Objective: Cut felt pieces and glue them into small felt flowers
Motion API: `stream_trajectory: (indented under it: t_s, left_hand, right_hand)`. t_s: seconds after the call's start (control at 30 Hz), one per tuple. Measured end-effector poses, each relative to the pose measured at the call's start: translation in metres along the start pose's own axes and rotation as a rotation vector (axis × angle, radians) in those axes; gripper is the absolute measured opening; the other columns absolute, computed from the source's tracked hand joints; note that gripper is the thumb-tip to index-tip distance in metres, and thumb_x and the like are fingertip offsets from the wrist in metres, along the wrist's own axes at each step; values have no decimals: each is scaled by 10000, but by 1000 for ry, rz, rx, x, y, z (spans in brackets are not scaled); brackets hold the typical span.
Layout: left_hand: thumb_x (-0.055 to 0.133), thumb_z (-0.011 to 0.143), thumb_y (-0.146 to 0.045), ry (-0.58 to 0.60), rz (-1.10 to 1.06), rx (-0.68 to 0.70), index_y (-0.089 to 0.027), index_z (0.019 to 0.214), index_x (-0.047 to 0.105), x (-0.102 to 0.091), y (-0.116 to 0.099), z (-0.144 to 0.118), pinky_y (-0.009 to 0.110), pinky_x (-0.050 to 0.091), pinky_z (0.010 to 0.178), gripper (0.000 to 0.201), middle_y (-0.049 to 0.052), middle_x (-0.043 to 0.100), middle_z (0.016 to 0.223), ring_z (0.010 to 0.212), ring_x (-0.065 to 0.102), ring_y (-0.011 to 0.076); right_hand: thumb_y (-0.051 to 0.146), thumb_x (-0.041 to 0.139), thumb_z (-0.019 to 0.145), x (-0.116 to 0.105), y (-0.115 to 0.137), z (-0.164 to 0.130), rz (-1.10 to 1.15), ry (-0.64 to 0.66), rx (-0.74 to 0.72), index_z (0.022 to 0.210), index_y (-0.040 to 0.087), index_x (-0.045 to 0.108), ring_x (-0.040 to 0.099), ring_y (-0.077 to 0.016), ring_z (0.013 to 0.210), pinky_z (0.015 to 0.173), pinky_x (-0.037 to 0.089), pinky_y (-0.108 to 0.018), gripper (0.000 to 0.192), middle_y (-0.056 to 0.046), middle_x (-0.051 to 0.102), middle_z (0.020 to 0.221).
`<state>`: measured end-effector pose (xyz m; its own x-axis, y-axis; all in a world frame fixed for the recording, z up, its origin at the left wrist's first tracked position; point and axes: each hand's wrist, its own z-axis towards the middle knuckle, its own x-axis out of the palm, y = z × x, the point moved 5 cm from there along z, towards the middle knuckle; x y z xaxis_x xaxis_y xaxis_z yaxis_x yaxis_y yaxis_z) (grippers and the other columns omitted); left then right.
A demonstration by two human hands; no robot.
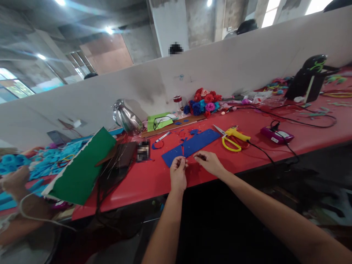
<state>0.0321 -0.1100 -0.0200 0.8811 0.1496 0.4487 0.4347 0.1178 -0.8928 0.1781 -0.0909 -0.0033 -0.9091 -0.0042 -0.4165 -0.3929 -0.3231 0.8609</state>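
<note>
Blue foam sheet lies flat on the red worktop, just beyond your two hands and close to the near edge. Your left hand is pinched shut on a small red scrap at its fingertips, and your right hand pinches something small and dark that is too tiny to make out; the two hands sit almost together, just inside the worktop's front edge. Open red surface runs to your right along that edge, crossed farther out by a black cable. Yellow-handled scissors and a yellow glue gun rest just right of the foam sheet, with a purple device beyond them. To your left, a brown pouch and a large green sheet crowd the surface, the green sheet overhanging the near edge. A steel kettle, a white marker and a heap of foam flowers stand toward the grey partition that closes the far side. At far left, another person's hand works among light blue foam pieces, well apart from your own.
</note>
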Motion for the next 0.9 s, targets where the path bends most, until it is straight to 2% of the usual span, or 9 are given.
stream_trajectory:
  t_s: [0.1,0.2,0.4,0.5,0.6,0.7,0.8,0.9]
  left_hand:
    - [683,704,-317,29,72,2,-174,776,563,3,-2,0,200,405,623,200,-18,554,723,600,476,63]
    - [642,741,-309,61,104,-2,-183,780,544,9,-9,13,205,408,617,164,-15,562,722,589,476,68]
    - [565,784,-252,-16,167,119,-187,765,505,21,-36,75,206,407,585,91,-19,558,687,559,477,75]
    - [547,797,-243,-23,225,195,-186,753,493,29,-40,103,202,387,553,90,-30,539,652,533,463,74]
    - [537,805,-231,-33,258,284,-184,765,498,29,-37,122,197,372,529,73,-36,528,639,517,451,72]
    - [536,804,-224,-149,290,355,-179,768,507,12,-32,133,190,346,502,65,-40,516,629,498,424,65]
    - [524,804,-235,-263,264,333,-183,753,493,-7,-27,141,188,305,462,79,-48,515,616,456,384,56]
    - [553,785,-250,-300,232,253,-181,730,488,-16,-23,148,184,298,451,110,-51,520,599,439,385,49]
  right_hand:
    - [335,519,798,-5,0,13,-29,-60,2,832,194,673,614,-152,678,646,453,-256,211,-26,705,758]
    - [316,519,807,-12,-1,33,-103,-90,-12,828,204,681,624,-158,685,643,458,-256,198,-24,710,767]
    - [193,514,815,-31,-15,91,-483,-66,72,867,196,705,655,-173,868,792,464,-257,197,-51,731,931]
    - [171,539,792,-33,-20,118,-559,-74,99,895,173,714,649,-209,933,844,451,-297,203,-96,726,985]
    - [164,538,783,-24,-20,141,-617,-60,95,919,189,719,633,-221,963,891,423,-332,228,-97,719,1011]
    - [181,527,791,-4,-18,155,-663,-15,84,927,211,727,607,-237,990,897,403,-355,244,-90,711,1022]
    - [243,549,793,19,-16,161,-691,37,81,945,218,725,558,-289,1042,870,392,-399,234,-108,691,1056]
    - [275,559,806,38,-17,162,-759,83,53,927,200,712,520,-307,1055,860,363,-416,209,-128,677,1050]
